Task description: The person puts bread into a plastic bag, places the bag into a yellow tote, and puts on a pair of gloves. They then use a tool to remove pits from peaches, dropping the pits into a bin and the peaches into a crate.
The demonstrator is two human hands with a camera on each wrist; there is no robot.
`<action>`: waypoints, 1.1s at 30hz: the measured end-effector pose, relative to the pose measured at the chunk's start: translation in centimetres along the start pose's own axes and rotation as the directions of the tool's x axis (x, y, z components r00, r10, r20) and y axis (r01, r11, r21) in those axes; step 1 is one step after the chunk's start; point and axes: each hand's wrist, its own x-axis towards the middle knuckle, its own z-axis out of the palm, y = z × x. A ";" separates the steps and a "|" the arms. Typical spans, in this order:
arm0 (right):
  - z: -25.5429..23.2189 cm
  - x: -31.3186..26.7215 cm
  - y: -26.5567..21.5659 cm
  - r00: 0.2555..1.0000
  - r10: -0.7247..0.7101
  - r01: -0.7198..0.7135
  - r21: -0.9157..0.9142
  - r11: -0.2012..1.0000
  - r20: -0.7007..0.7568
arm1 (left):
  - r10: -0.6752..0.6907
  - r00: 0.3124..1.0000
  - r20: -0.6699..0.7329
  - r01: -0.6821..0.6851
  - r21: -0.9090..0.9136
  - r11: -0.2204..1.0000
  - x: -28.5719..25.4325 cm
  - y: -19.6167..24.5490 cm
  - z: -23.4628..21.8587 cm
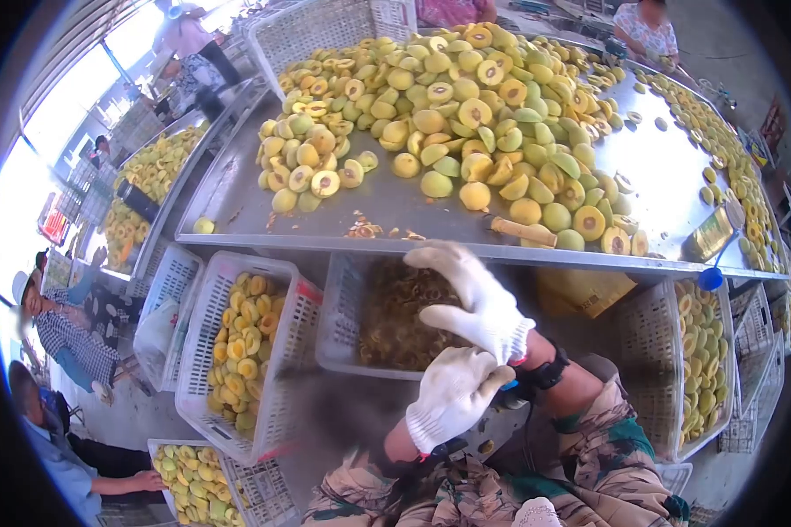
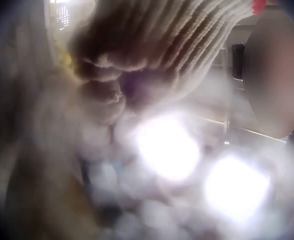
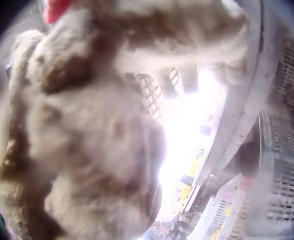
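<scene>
Both hands wear white knitted gloves. The right hand [image 1: 470, 299] extends over a grey crate [image 1: 325, 329] of brown scraps, fingers straight and thumb apart, holding nothing. Just below it, the left hand [image 1: 453, 400] has curled fingers against the right glove's cuff [image 1: 517, 341] and appears to grip it; the exact contact is hidden. In the left wrist view the left hand [image 2: 132, 55] shows folded fingers. The right wrist view has the left hand [image 3: 92, 150] large and close, with the right hand [image 3: 187, 37] stretched above it.
Halved yellow-green fruit [image 1: 475, 114] is heaped on a metal table [image 1: 228, 206], whose front edge lies beyond the hands. A wooden-handled tool [image 1: 523, 232] rests near that edge. Fruit-filled crates stand left [image 1: 281, 369] and right [image 1: 668, 378]. Other people sit or stand around.
</scene>
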 end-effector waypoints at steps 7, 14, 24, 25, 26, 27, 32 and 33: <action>-6.2 -1.0 5.8 0.894 0.215 -0.442 -0.691 0.572 -0.394 | -0.141 0.971 -0.192 0.175 0.174 0.969 7.9 -10.5 -7.6; -7.5 -0.3 5.7 0.857 0.384 -0.512 -0.649 0.563 -0.343 | -0.350 0.928 -0.131 0.352 0.621 0.701 19.4 -24.6 -13.7; -8.0 0.3 5.9 0.821 0.452 -0.570 -0.555 0.607 -0.349 | -0.373 0.888 0.270 -0.079 0.888 0.454 22.8 -26.6 -12.7; -8.0 0.1 6.1 0.811 0.453 -0.585 -0.538 0.606 -0.371 | -0.336 0.898 0.284 -0.093 0.869 0.485 22.4 -26.8 -12.6; -8.0 -0.2 6.2 0.800 0.453 -0.600 -0.522 0.607 -0.393 | -0.299 0.907 0.295 -0.106 0.850 0.516 22.0 -26.9 -12.6; -8.2 -0.7 6.4 0.810 0.402 -0.584 -0.515 0.627 -0.428 | -0.336 0.912 0.236 0.009 0.806 0.591 21.7 -26.3 -12.9; -9.0 -0.3 2.8 0.563 0.720 -0.582 0.425 0.694 -0.406 | -0.544 0.820 0.177 0.559 -0.451 0.696 19.4 -21.9 -13.5; -8.5 -0.2 2.0 0.582 0.739 -0.472 0.599 0.647 -0.339 | -0.516 0.832 0.202 0.519 -0.612 0.597 18.4 -20.8 -13.0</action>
